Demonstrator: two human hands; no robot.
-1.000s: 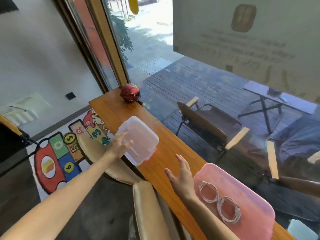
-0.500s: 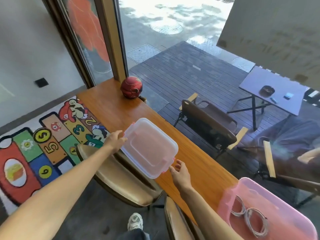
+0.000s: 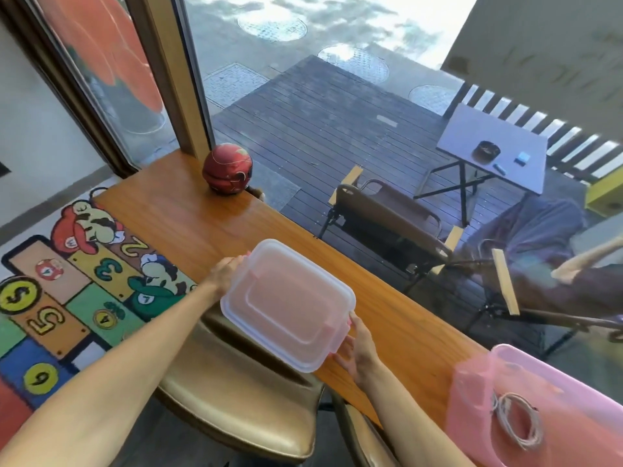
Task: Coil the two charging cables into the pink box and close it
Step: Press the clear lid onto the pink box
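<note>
Head view: left hand (image 3: 225, 275) and right hand (image 3: 358, 345) both clamped on translucent lid (image 3: 286, 306).

You are sitting at what looks like a café or small shop front, at a long wooden counter (image 3: 188, 217) set against a big street-facing window (image 3: 303, 96). Padded tan stools (image 3: 242, 399) line your side of it. Through the glass you see a wooden deck (image 3: 320, 129) with a folding chair (image 3: 387, 217) and a small folding table (image 3: 495, 146) holding an ashtray (image 3: 485, 151), and paved street beyond. A cartoon number mat (image 3: 67, 291) covers the floor, and a red ball-shaped ornament (image 3: 227, 173) sits on the counter's far end.
</note>
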